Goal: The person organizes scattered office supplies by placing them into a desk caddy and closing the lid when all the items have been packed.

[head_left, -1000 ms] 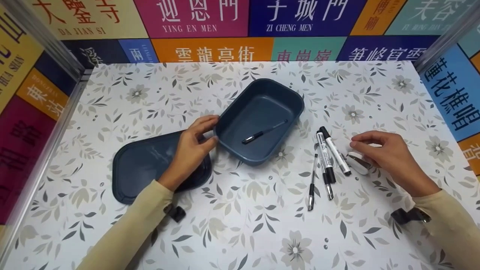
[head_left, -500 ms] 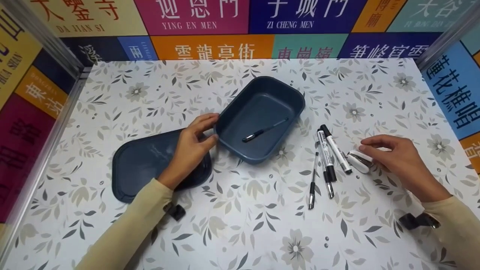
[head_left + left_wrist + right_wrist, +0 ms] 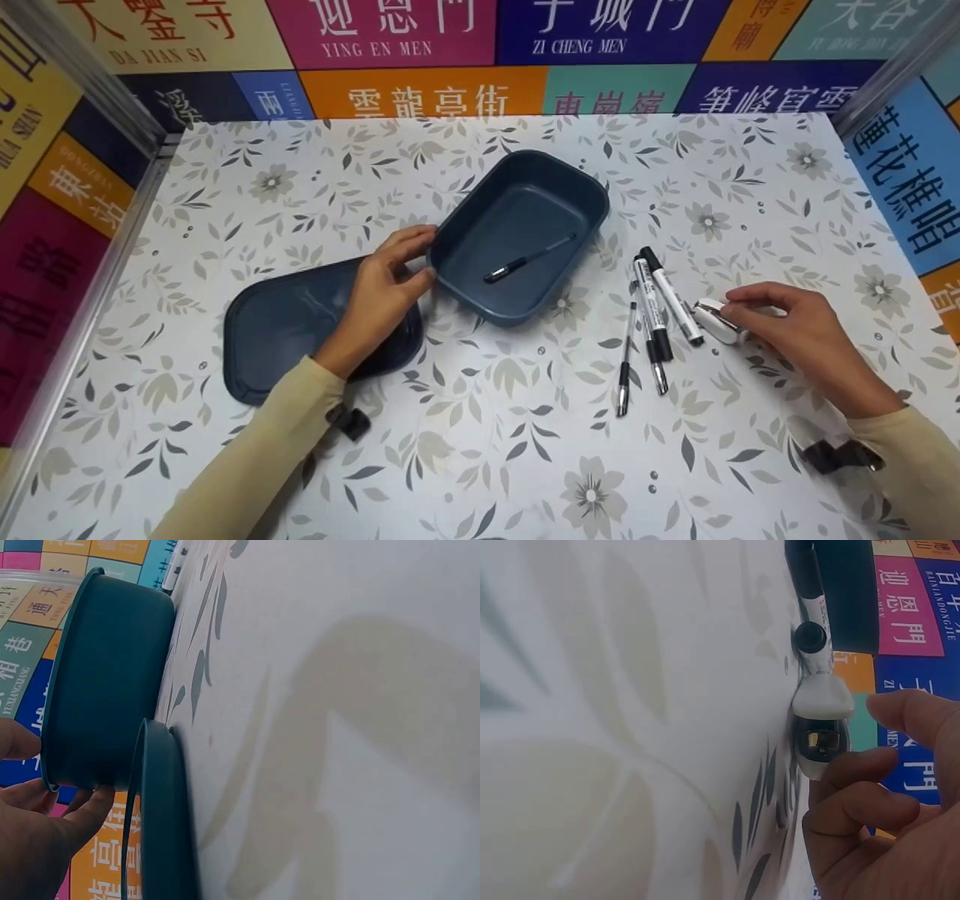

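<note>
A dark blue box [image 3: 517, 300] stands at the middle of the table, with a black-gripped pen [image 3: 510, 268] inside. My left hand [image 3: 386, 292] holds its left corner, thumb and fingers on either side. Partly under that wrist lies the matching lid [image 3: 285, 330]. My right hand [image 3: 799, 326] hovers by a small white stapler [image 3: 716, 321] with metal between its halves. In the right wrist view, a gap shows between the thumb [image 3: 907, 709] and the stapler [image 3: 823, 697]; the other fingers bend near its lower end. Whether they touch it I cannot tell.
Left of the stapler lie two white markers [image 3: 671, 294] with black caps and two clear pens [image 3: 625, 367] with black grips. The table [image 3: 480, 450] has a floral cover. Colourful panels [image 3: 420, 94] wall in its back and sides.
My right hand has drawn back to the right and toward me, staying beside the stapler. My left hand and the box have kept their place.
</note>
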Tool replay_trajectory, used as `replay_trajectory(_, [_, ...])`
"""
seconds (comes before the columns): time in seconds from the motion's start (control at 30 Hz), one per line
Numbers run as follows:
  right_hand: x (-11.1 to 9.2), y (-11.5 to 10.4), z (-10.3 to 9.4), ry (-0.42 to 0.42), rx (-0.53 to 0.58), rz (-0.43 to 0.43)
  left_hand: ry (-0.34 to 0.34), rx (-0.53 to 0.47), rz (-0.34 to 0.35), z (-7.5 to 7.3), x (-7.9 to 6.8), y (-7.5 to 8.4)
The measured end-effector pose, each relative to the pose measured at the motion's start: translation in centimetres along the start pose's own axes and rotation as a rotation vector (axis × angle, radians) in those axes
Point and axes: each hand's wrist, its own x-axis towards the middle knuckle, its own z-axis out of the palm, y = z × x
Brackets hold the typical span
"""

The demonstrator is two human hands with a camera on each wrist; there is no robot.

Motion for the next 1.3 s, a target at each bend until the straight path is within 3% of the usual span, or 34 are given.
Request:
replay_trajectory(0.4, [-0.4, 0.4, -0.1, 0.001, -0.038, 0.031, 0.0, -0.032, 0.003, -0.1, 0.0, 0.1])
replay_trajectory(0.8, [-0.7, 0.5, 0.4, 0.015, -0.139, -0.025, -0.011, -0.007, -0.002, -0.1, 0.0, 0.3])
replay_trajectory(1.3, [-1.1, 0.7, 0.8, 0.019, -0.126, -0.007, 0.002, -0.04, -0.004, 0.1, 0.0, 0.0])
